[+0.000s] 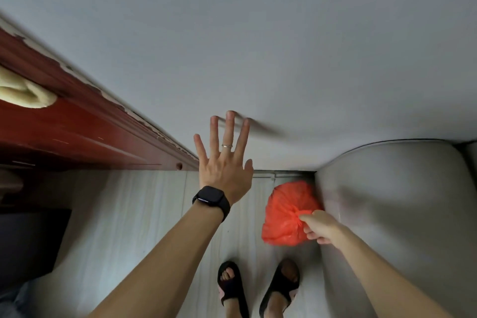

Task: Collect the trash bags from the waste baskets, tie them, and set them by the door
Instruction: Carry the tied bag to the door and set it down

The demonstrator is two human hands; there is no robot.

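A tied red trash bag [285, 214] hangs low over the pale floor, beside a grey upholstered seat. My right hand [321, 227] grips its knotted top from the right. My left hand [225, 162] is raised with fingers spread straight, its fingertips on or close to the white wall ahead; a black watch sits on the wrist and a ring on one finger. The bag's underside is hidden, so I cannot tell whether it touches the floor.
A dark red wooden door frame [85, 121] runs along the left with a yellowish cloth [23, 90] on it. A grey sofa arm [392, 201] fills the right. My feet in black sandals [258, 289] stand on the pale floor. A dark object [28, 242] lies at lower left.
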